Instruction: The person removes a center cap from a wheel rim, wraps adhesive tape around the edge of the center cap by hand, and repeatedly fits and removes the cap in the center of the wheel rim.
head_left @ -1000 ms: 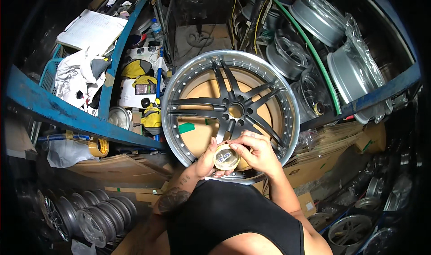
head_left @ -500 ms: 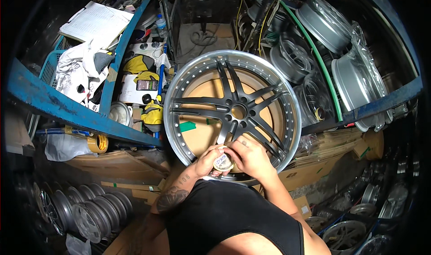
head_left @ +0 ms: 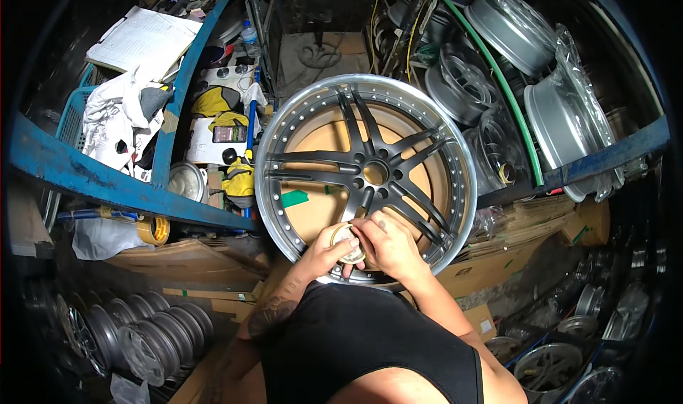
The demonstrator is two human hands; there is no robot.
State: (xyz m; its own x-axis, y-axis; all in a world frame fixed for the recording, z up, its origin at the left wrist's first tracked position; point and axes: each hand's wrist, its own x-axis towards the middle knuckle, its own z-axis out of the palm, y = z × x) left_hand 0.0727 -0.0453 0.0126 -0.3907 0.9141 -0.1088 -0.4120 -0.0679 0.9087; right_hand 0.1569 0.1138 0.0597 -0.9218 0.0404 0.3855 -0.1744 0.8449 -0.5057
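Observation:
A wheel rim (head_left: 268,198) with dark double spokes and a polished, bolt-studded lip lies in front of me. Over its near edge, my left hand (head_left: 324,254) holds a small pale roll of tape (head_left: 342,235), thumb across its face and fingers beneath. My right hand (head_left: 390,246) is closed against the roll's right side, its fingertips pinched at the edge. Whether a tape end is between those fingertips cannot be made out. Under the spokes shows tan cardboard (head_left: 306,222) with a green tape piece (head_left: 294,198) on it.
Blue shelf frames (head_left: 85,166) flank me. The left one holds a phone (head_left: 230,134), gloves, cloths and papers (head_left: 139,38). Silver wheels (head_left: 562,126) in plastic fill the right shelf, and more wheels (head_left: 146,351) stand at lower left. Flat cardboard (head_left: 192,254) is stacked below.
The tape roll has turned and tilted in my hands, its face now mostly covered by my left thumb. Both hands have risen slightly toward the wheel's centre. My view has shifted a little.

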